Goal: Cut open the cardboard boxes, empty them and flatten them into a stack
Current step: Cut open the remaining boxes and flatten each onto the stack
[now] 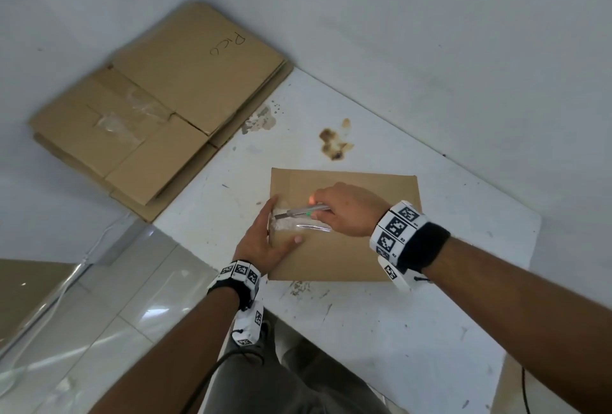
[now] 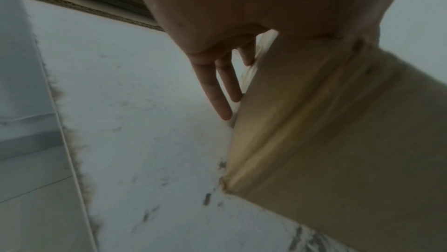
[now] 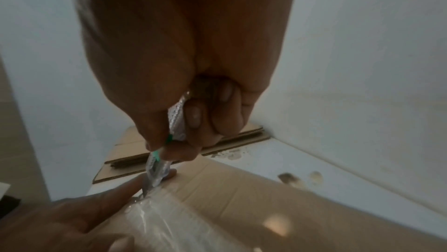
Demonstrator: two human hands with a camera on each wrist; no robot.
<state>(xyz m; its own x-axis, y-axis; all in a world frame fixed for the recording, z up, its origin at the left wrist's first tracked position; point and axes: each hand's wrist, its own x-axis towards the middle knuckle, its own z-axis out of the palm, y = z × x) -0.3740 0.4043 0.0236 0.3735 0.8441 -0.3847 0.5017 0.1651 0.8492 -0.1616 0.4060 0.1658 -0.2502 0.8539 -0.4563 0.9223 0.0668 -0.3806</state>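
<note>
R hand (image 1: pixel 347 211) grips metal cutter (image 1: pixel 299 211) on taped cardboard box (image 1: pixel 364 248).

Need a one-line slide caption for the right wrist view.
Right hand grips a utility knife, blade at the clear tape on a cardboard box steadied by the left hand.

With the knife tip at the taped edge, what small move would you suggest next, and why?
Probably draw the knife back along the clear tape, away from the left hand. The blade sits by those fingers, and the box seam looks uncut.
</note>
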